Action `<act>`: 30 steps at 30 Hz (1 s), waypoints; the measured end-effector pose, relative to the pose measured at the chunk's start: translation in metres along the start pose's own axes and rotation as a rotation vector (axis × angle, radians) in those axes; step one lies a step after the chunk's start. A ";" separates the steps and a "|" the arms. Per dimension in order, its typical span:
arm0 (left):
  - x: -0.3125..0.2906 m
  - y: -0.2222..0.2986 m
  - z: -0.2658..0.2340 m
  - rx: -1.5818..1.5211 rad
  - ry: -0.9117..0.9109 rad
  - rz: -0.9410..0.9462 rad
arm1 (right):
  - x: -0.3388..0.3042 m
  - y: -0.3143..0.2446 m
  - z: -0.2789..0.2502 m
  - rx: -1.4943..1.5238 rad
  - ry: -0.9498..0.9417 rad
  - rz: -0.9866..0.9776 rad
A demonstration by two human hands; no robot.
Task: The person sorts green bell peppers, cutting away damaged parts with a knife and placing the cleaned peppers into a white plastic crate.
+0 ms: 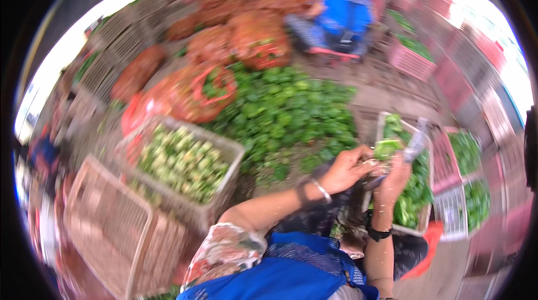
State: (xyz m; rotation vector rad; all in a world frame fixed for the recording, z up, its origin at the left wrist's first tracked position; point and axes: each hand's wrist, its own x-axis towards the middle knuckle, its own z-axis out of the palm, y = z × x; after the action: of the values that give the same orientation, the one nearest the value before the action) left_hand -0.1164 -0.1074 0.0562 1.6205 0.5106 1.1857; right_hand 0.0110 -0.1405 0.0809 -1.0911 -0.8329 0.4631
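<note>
Both my hands are close together over the near end of a pale crate [383, 126] holding leafy greens, slightly right of centre. My left hand [352, 170] is closed around a pale green leafy vegetable [386, 147], whose end sticks out past the fingers. Beside it, my right hand [394, 178] grips a knife [416, 142] with its broad, greyish blade pointing up and away. Motion blurs the fingertips, and the knife's handle is mostly hidden in the hand. A band circles my left wrist and a dark one my right.
Loose greens [280, 104] lie heaped on the ground ahead, beside filled orange net bags [260, 42]. To the left stand a crate of pale cut vegetables [188, 160] and a tilted crate [112, 210]. Pink crates [412, 59] line the right. A person in blue [344, 17] sits beyond.
</note>
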 end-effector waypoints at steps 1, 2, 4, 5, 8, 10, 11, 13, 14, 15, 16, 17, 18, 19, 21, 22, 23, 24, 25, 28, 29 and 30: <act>-0.006 -0.001 -0.010 -0.115 0.046 -0.129 | 0.001 -0.006 0.010 0.139 0.055 0.183; -0.020 -0.005 -0.021 -0.179 0.160 -0.161 | -0.002 -0.016 0.033 0.224 0.080 0.125; -0.055 -0.045 -0.051 -0.183 0.316 -0.170 | -0.018 -0.035 0.095 0.318 0.012 0.152; -0.063 -0.061 -0.058 -0.093 0.386 -0.190 | -0.018 0.004 0.098 0.481 -0.302 0.306; -0.104 -0.119 -0.096 0.258 0.516 -0.157 | -0.091 -0.031 0.155 0.008 -1.018 0.184; -0.122 -0.138 -0.111 0.223 0.550 -0.327 | -0.099 -0.015 0.150 -0.090 -1.102 0.148; -0.127 -0.146 -0.114 0.319 0.593 -0.371 | -0.095 -0.006 0.143 -0.137 -1.110 0.109; -0.144 -0.178 -0.126 0.384 0.664 -0.495 | -0.074 0.008 0.122 -0.173 -0.948 0.112; -0.153 -0.196 -0.131 0.415 0.675 -0.479 | -0.057 0.010 0.104 -0.164 -0.862 0.187; -0.161 -0.213 -0.134 0.440 0.671 -0.460 | -0.041 0.003 0.086 -0.163 -0.760 0.256; -0.166 -0.231 -0.138 0.516 0.654 -0.508 | -0.031 -0.005 0.074 -0.065 -0.587 0.225; -0.172 -0.249 -0.143 0.589 0.633 -0.551 | -0.022 -0.014 0.063 0.026 -0.413 0.182; -0.180 -0.269 -0.152 0.570 0.610 -0.601 | -0.013 -0.022 0.049 -0.075 -0.312 0.103; -0.187 -0.286 -0.158 0.554 0.586 -0.652 | -0.004 -0.025 0.032 -0.177 -0.211 0.027; -0.177 -0.309 -0.158 0.574 0.625 -0.819 | 0.024 -0.008 -0.037 -0.308 -0.097 0.128; -0.171 -0.318 -0.157 0.571 0.594 -0.822 | 0.031 0.004 -0.065 -0.306 -0.087 0.066; -0.161 -0.327 -0.157 0.641 0.585 -0.783 | 0.032 0.006 -0.082 -0.366 -0.038 0.106; -0.150 -0.336 -0.157 0.709 0.580 -0.743 | 0.029 0.010 -0.097 -0.440 0.035 0.119; -0.140 -0.348 -0.157 0.702 0.560 -0.745 | 0.025 0.012 -0.109 -0.512 0.099 0.132; -0.108 -0.373 -0.150 0.787 0.428 -0.711 | 0.010 0.032 -0.140 -0.554 0.186 0.192; -0.100 -0.382 -0.148 0.784 0.417 -0.718 | 0.007 0.038 -0.144 -0.570 0.214 0.218; -0.092 -0.390 -0.146 0.851 0.361 -0.665 | 0.004 0.045 -0.146 -0.586 0.205 0.223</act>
State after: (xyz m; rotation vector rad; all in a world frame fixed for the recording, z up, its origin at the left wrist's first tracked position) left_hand -0.1990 0.0424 -0.3348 1.6678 1.8153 0.7616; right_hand 0.1310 -0.2047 0.0109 -1.7547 -0.6811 0.2865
